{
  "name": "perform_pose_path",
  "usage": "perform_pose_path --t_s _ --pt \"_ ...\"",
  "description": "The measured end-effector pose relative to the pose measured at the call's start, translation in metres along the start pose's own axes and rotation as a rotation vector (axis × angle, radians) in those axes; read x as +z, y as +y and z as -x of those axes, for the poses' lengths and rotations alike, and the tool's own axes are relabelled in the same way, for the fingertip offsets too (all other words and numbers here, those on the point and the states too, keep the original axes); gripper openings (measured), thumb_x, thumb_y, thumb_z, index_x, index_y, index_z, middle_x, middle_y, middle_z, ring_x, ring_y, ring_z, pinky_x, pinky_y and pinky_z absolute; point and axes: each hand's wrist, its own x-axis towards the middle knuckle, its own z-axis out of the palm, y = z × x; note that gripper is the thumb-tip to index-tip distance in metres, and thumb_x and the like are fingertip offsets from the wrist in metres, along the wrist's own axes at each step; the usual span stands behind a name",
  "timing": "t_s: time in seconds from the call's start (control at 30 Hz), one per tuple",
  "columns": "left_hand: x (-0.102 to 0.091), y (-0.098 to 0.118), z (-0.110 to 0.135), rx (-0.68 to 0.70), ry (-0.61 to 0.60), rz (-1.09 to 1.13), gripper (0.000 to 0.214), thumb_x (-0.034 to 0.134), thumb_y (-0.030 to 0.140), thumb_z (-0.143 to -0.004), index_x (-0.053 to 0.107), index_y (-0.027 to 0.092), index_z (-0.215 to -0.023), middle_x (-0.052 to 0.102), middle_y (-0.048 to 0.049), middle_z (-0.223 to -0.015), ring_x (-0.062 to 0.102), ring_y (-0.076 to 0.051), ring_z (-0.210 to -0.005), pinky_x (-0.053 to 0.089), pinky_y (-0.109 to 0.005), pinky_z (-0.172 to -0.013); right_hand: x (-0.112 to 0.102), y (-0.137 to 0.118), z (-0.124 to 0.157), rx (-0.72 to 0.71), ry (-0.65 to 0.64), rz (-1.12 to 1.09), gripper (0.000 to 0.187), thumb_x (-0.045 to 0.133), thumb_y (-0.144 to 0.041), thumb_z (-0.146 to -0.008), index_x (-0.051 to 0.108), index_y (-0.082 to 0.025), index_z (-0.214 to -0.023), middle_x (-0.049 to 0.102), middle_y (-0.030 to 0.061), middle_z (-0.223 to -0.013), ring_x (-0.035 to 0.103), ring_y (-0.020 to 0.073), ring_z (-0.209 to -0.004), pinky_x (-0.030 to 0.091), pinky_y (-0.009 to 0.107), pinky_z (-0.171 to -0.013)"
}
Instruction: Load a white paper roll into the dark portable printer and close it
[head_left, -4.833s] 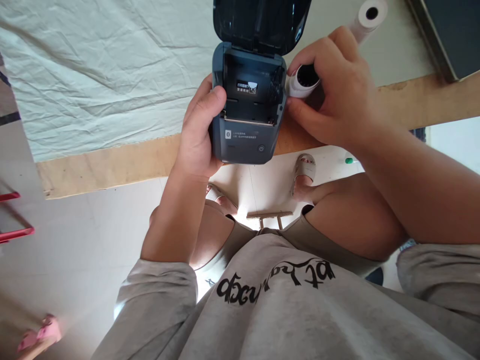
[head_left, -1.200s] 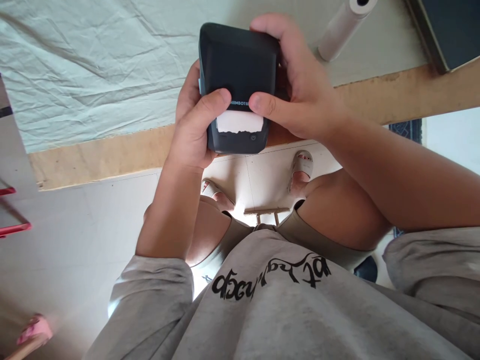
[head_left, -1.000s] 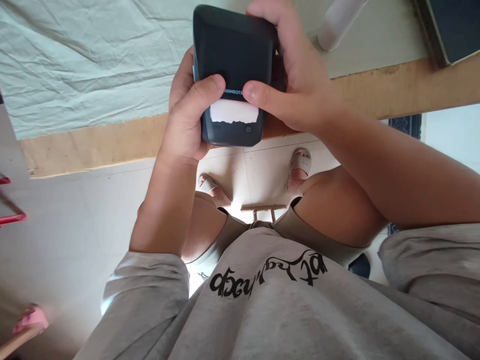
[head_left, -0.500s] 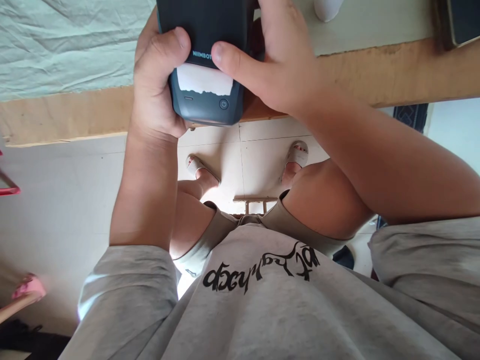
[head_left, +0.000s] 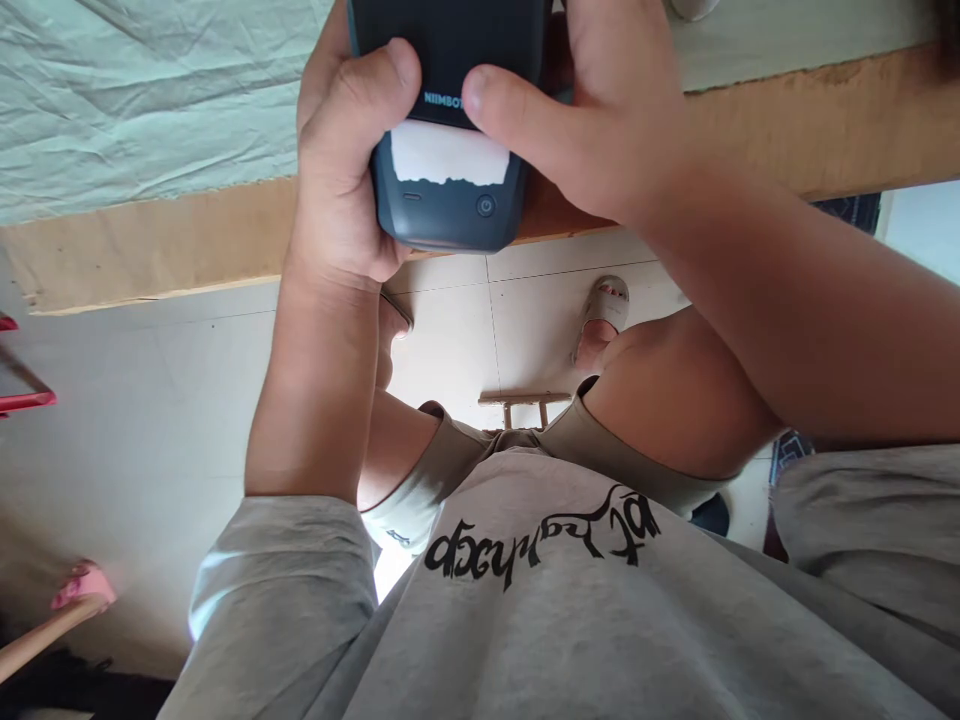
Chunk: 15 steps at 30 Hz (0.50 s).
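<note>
A dark blue-grey label printer [head_left: 450,120] is held at the top centre, its lid closed. A strip of white paper [head_left: 448,158] sticks out of its slot, with a torn lower edge, above a round power button. My left hand [head_left: 345,170] wraps the printer's left side, thumb pressed on the lid. My right hand [head_left: 600,110] grips the right side, its thumb lying across the lid just above the paper. The printer's upper part is cut off by the frame.
A wooden table edge [head_left: 787,130] runs across the top, covered by a pale green cloth [head_left: 150,100]. Below are a light tiled floor, my knees and sandalled foot [head_left: 604,310], and a stool bar [head_left: 517,400]. Another person's pink shoe [head_left: 79,585] shows at lower left.
The printer's lid, open earlier with a paper roll beside it, is now closed with paper sticking out. Over the last second the printer and both hands rose in view; the grip is unchanged.
</note>
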Motion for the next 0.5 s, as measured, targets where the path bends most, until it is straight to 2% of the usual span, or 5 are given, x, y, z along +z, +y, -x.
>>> perform_pose_path --t_s 0.07,0.1,0.3,0.43,0.5 --pt "-0.0013 0.0006 0.0011 0.043 -0.178 -0.001 0.009 0.057 0.029 -0.079 0.063 0.025 -0.084 0.059 -0.0020 -0.075 0.042 -0.027 -0.117 0.044 -0.042 -0.092 0.0009 0.0016 0.0008 -0.025 0.011 0.002 0.063 0.030 -0.045 -0.077 0.041 0.000 -0.120 0.052 -0.0036 -0.116 0.044 0.0082 -0.109 0.031 0.020 -0.098" --pt "-0.0008 0.0017 0.0024 0.026 -0.201 0.018 0.012 0.051 0.026 -0.083 0.061 0.024 -0.088 0.060 -0.0030 -0.081 0.041 -0.027 -0.119 0.043 -0.041 -0.093 0.0015 0.0027 0.0014 -0.040 0.023 0.010 0.060 0.029 -0.041 -0.077 0.042 -0.001 -0.120 0.051 -0.0046 -0.117 0.045 0.0078 -0.109 0.032 0.019 -0.097" --pt "0.0062 0.0078 0.0099 -0.082 -0.132 0.213 0.008 0.045 0.013 -0.088 0.052 0.014 -0.087 0.057 -0.0025 -0.083 0.049 -0.029 -0.117 0.045 -0.043 -0.094 0.0054 0.0078 0.0038 -0.017 0.075 0.062 0.058 0.020 -0.023 -0.069 0.044 -0.001 -0.117 0.051 -0.0059 -0.114 0.045 0.0090 -0.110 0.031 0.020 -0.096" --pt "0.0064 0.0052 0.0090 -0.111 -0.097 0.219 0.018 0.031 0.010 -0.091 0.049 0.012 -0.090 0.055 0.0005 -0.084 0.051 -0.029 -0.115 0.047 -0.042 -0.087 0.0074 0.0077 0.0034 -0.046 0.090 0.041 0.060 0.015 -0.019 -0.065 0.049 -0.003 -0.113 0.054 -0.0094 -0.107 0.048 0.0077 -0.104 0.034 0.019 -0.092" --pt "0.0055 0.0034 0.0070 -0.085 -0.085 0.174 0.017 0.033 0.008 -0.089 0.050 0.010 -0.091 0.053 0.0018 -0.081 0.053 -0.028 -0.112 0.048 -0.038 -0.084 0.0084 0.0080 0.0035 -0.069 0.101 0.004 0.056 0.016 -0.020 -0.069 0.051 -0.005 -0.110 0.055 -0.0119 -0.105 0.049 0.0063 -0.103 0.035 0.017 -0.092"
